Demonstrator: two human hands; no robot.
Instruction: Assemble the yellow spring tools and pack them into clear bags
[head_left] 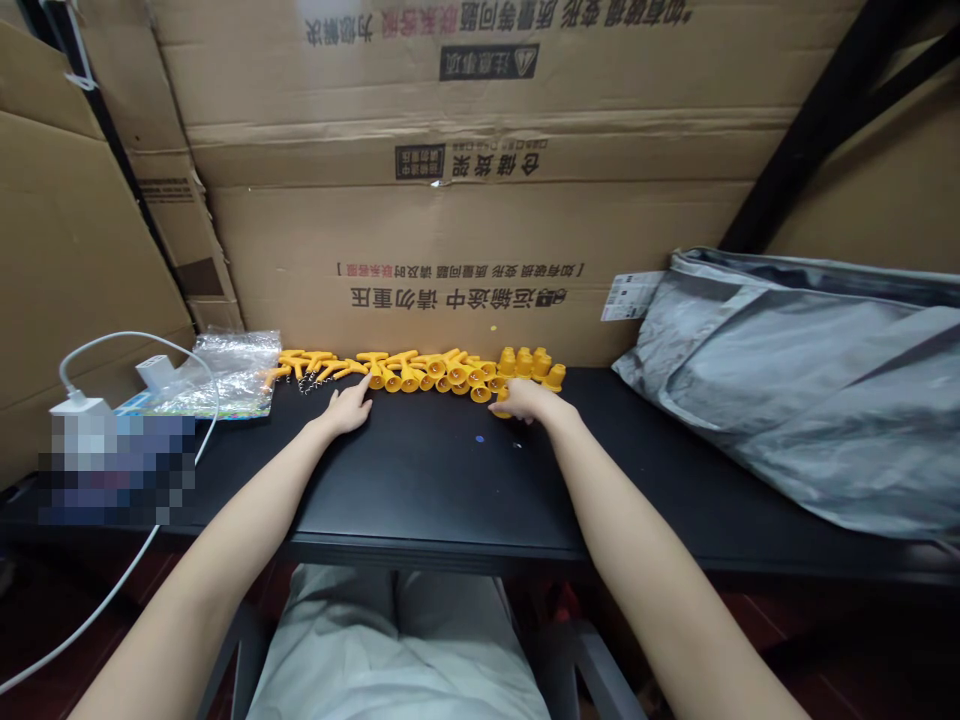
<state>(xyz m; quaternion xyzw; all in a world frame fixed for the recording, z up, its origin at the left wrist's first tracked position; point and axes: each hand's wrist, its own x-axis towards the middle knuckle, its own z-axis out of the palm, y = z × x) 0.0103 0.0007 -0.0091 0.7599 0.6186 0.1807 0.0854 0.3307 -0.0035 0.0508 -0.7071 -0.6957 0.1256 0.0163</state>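
A row of yellow corkscrew parts lies along the back of the black table [435, 470]. At its left are T-shaped handles with metal spirals [319, 362]; bell-shaped yellow pieces [409, 382] lie on their sides in the middle, mouths toward me. My left hand [349, 408] rests on the table with its index finger stretched out, touching the leftmost bell. Toward the right end, my right hand [529, 398] has its fingers closed around a yellow bell-shaped piece [502, 410], which they partly hide. Several yellow pieces stand upright [523, 362] just behind that hand.
Clear plastic packaging [236, 365] lies at the left. Nearer are a white charger [82, 425] with a cable and a blurred-out item [127, 475]. A grey fabric bag [810, 390] fills the right side. A cardboard wall [480, 220] rises behind.
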